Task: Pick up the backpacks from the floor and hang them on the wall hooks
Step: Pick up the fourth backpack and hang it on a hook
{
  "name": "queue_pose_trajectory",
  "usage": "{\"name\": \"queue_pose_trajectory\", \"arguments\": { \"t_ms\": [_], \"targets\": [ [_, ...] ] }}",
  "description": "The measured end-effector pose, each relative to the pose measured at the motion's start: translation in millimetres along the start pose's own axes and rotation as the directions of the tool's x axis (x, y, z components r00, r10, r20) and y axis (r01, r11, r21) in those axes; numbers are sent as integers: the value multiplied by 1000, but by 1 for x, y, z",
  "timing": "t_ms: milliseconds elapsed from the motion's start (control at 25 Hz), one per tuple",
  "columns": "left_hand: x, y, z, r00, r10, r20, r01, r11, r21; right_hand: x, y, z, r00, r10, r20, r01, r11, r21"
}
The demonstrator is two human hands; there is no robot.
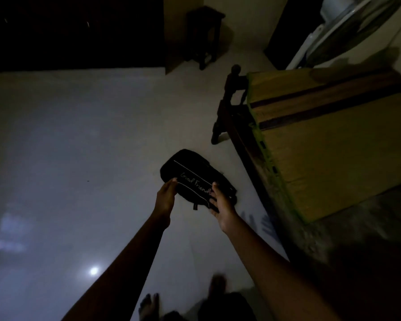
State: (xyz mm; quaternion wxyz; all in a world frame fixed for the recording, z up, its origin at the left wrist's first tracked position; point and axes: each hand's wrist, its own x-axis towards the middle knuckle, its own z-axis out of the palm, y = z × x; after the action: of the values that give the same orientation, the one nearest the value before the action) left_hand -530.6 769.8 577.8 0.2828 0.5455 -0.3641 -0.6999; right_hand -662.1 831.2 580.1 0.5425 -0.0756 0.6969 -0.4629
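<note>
A black backpack [190, 172] with white lines and white script lettering lies on the pale floor beside the bed. My left hand [165, 198] touches its near left edge, fingers straight and together. My right hand [221, 205] is at its near right end, fingers curled around the edge of the fabric. Whether the bag is lifted off the floor I cannot tell in the dim light. No wall hooks are in view.
A wooden bed [236, 135] with a yellow-green mat [334, 147] runs along the right. A dark stool [205, 33] stands at the far wall. A white standing fan [347, 22] is at the top right. My bare feet [148, 306] show at the bottom.
</note>
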Motion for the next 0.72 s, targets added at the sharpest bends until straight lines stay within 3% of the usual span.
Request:
{"name": "queue_pose_trajectory", "arguments": {
  "t_ms": [280, 400, 600, 720],
  "targets": [
    [179, -84, 71, 960, -175, -220, 170, 985, -41, 235, 7, -31, 995, 69, 67, -43, 941, -335],
    [279, -163, 88, 916, -246, -318, 229, 969, -88, 362, 59, -36, 986, 67, 154, 30, 829, -559],
    [427, -312, 85, 875, -287, -391, 264, 958, -111, 540, 183, -40, 932, -71, 355, 353, 397, -847],
    [481, -383, 75, 853, -285, -438, 244, 958, -149, 611, 254, -42, 905, -5, 426, 426, 42, -904]
  ]
}}
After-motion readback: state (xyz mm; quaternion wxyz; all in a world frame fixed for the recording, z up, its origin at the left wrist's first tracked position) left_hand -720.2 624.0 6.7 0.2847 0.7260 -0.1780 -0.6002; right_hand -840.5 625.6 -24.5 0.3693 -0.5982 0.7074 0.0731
